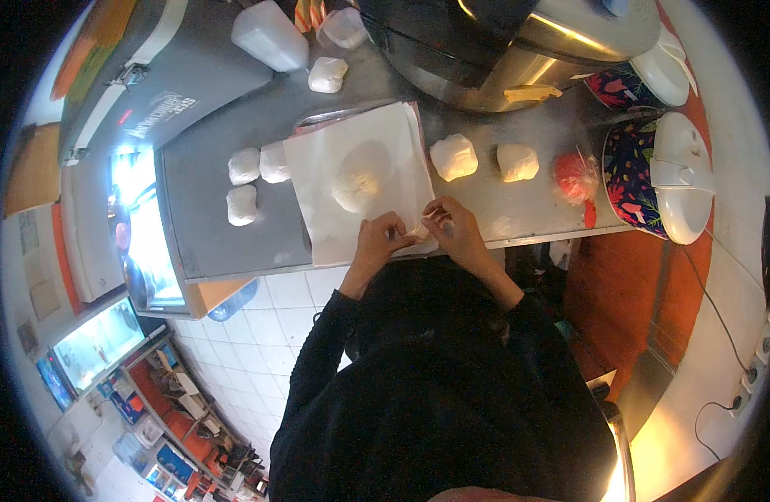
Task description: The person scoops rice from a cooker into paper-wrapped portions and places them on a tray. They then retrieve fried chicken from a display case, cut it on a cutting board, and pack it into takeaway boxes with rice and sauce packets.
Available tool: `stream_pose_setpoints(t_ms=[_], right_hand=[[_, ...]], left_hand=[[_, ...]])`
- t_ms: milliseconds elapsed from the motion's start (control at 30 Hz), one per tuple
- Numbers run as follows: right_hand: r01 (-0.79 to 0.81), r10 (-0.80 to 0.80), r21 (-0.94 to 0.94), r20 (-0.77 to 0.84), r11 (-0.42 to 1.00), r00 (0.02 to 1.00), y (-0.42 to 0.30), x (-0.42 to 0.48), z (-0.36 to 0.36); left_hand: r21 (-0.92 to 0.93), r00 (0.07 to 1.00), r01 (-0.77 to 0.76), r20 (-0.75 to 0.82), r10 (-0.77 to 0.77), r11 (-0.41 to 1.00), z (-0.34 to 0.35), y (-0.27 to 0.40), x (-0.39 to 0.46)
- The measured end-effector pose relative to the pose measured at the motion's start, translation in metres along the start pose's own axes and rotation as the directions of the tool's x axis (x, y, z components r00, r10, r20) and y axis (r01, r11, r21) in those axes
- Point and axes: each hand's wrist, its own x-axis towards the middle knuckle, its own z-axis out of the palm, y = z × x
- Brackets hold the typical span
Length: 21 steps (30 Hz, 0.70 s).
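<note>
A stack of white paper sheets (322,232) lies on the metal counter, with a rounded mound of pale food, perhaps rice (354,188), on its top sheet. At the near right corner of the stack, my left hand (383,237) and my right hand (452,227) pinch the paper edge between their fingertips. Several white wrapped bundles stand around: a group to the left (242,206), one beyond the paper (328,74), one right of it (454,157) and another further right (518,162).
A large black and steel pot or cooker (447,63) stands behind the paper. A red plastic-wrapped bundle (575,177) and a patterned rice container (636,176) are at the right. White plastic tubs (270,36) stand at the back; a grey case (190,81) is at the left.
</note>
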Motion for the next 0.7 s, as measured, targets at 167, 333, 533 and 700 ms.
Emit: stream_pose_setpoints(t_ms=[167, 333, 533, 700], right_hand=[[0.010, -0.005, -0.220, 0.022, 0.975, 1.000, 0.014, -0.002, 0.008], [-0.108, 0.152, -0.461, 0.058, 0.881, 0.987, -0.014, 0.051, 0.018], [0.051, -0.143, -0.502, -0.147, 0.864, 0.979, 0.015, 0.174, 0.062], [0.055, 0.003, -0.208, 0.270, 0.976, 0.963, 0.002, 0.156, 0.026]], left_hand=[[0.003, 1.000, -0.012, -0.005, 0.012, 1.000, -0.002, -0.009, 0.000], [0.190, 0.995, -0.092, 0.059, 0.082, 0.977, -0.021, 0.021, -0.005], [0.248, 0.899, -0.437, 0.127, 0.418, 0.865, -0.033, 0.018, 0.019], [0.643, 0.808, -0.278, -0.245, 0.535, 0.714, -0.133, 0.025, 0.079]])
